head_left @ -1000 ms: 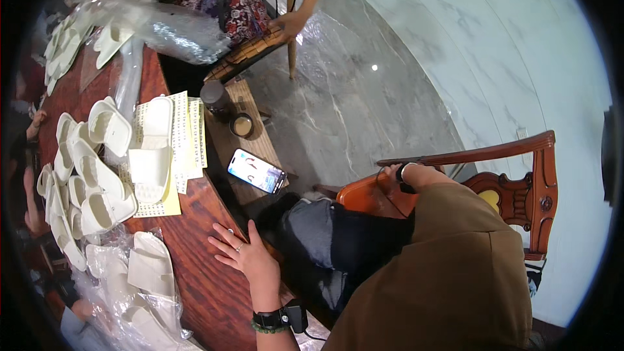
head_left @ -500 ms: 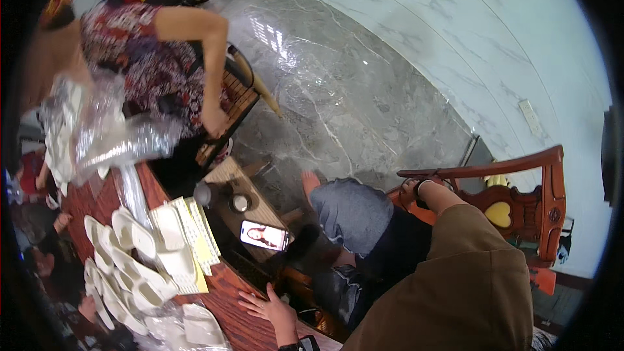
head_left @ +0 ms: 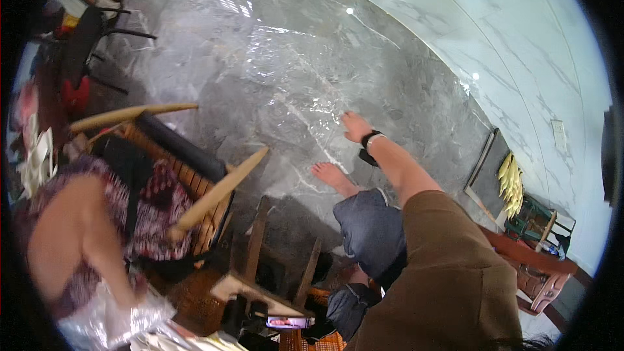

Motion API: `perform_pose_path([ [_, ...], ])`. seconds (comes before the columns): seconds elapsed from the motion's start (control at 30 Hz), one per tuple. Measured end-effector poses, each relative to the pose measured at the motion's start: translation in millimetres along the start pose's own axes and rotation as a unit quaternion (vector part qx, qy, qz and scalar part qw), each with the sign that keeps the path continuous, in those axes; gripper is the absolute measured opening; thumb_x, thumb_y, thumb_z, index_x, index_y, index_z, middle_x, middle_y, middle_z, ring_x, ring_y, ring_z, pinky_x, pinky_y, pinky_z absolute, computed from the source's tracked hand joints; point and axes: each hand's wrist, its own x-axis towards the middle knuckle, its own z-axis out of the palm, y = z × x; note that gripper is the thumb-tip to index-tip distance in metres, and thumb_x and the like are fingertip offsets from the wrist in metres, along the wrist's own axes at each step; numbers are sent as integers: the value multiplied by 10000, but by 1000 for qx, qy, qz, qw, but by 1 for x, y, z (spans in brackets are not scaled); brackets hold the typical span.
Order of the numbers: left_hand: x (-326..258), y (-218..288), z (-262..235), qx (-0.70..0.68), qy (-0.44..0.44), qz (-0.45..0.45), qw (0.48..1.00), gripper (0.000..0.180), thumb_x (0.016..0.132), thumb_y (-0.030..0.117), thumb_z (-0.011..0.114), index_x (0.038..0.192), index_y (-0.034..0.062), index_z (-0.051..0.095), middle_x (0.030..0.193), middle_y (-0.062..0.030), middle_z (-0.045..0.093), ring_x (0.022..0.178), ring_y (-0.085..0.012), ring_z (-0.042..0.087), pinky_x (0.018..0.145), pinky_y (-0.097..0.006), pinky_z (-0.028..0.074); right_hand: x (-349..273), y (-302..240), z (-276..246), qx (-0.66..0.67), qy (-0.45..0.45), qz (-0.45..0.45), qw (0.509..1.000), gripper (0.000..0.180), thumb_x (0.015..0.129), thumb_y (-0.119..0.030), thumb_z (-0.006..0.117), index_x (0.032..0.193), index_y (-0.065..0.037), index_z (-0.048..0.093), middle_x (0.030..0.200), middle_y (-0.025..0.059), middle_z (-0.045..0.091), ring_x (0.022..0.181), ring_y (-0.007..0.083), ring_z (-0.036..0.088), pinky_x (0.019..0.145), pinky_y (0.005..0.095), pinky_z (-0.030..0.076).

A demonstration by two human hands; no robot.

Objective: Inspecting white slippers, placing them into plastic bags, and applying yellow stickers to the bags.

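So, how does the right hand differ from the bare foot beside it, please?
The right hand is open, with a black band at its wrist; the bare foot wears nothing. The hand ends a bare forearm, the foot a dark blue trouser leg. Both show against the grey floor.

Bright floor glare, blurred left edge, fisheye bending

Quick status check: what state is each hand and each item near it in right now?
Right hand: open, empty, stretched out over the grey marble floor.
Left hand: not in view.
Wristband: on the right wrist.
Bare foot: resting on the floor.
Phone: screen lit, lying flat on the small wooden stool.
Wooden chair: upright, another person seated in it.
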Motion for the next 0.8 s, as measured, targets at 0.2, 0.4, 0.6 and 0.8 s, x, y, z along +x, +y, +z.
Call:
perform_pose_path([
  [0.2, 78, 128, -26, 37, -72, 8, 997, 747, 814, 213, 776, 1466, 229, 414, 1556, -301, 68, 1441, -467, 166, 1135, -574, 232, 160, 0, 11, -60, 41, 39, 997, 1056, 684, -283, 882, 1542, -146, 282, 1633, 231, 103, 1475, 454, 212, 1143, 572, 319],
  [0.4, 113, 177, -33, 57, -103, -27, 993, 732, 829, 220, 762, 1471, 218, 411, 1524, -295, 123, 1413, -456, 210, 1118, -558, 257, 232, -24, 30, -74, -24, 87, 993, 1241, 648, -369, 916, 1595, -285, 117, 1663, 157, -83, 1496, 506, 53, 1153, 672, 221],
  [0.6, 118, 185, -41, 31, -135, -26, 990, 718, 844, 228, 748, 1476, 207, 408, 1493, -289, 178, 1385, -445, 253, 1100, -542, 282, 222, 47, 81, -89, 69, 64, 992, 633, 828, -120, 662, 1426, -146, 458, 1271, 221, 605, 1259, 441, 507, 1026, 598, 414],
  [0.8, 83, 169, -56, 9, -109, -24, 994, 704, 859, 235, 733, 1480, 197, 405, 1461, -283, 233, 1357, -434, 297, 1083, -526, 308, 147, 19, 89, 77, 78, -7, 994, 165, 762, -33, 558, 885, -41, 668, 957, 227, 667, 926, 429, 623, 829, 519, 501],
])
